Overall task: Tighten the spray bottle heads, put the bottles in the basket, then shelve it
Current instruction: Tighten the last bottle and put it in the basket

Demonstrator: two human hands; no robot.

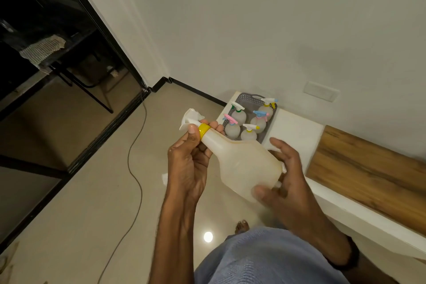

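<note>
I hold a translucent white spray bottle (242, 161) tilted in front of me, its white spray head (190, 119) pointing up and to the left. My left hand (191, 157) pinches the yellow collar (204, 130) at the neck between thumb and fingers. My right hand (283, 177) curls round the bottle's base. Behind the bottle a grey basket (247, 100) stands on the white ledge (297, 129). Several upright spray bottles with pink, blue, green and yellow collars stand inside it.
The ledge runs along the wall to the right, with a wooden board (368, 173) lying on it. A black cable (136, 145) trails over the tiled floor at the left. A dark glass door frame (110, 37) stands at the far left. My knee in blue cloth (265, 258) fills the bottom.
</note>
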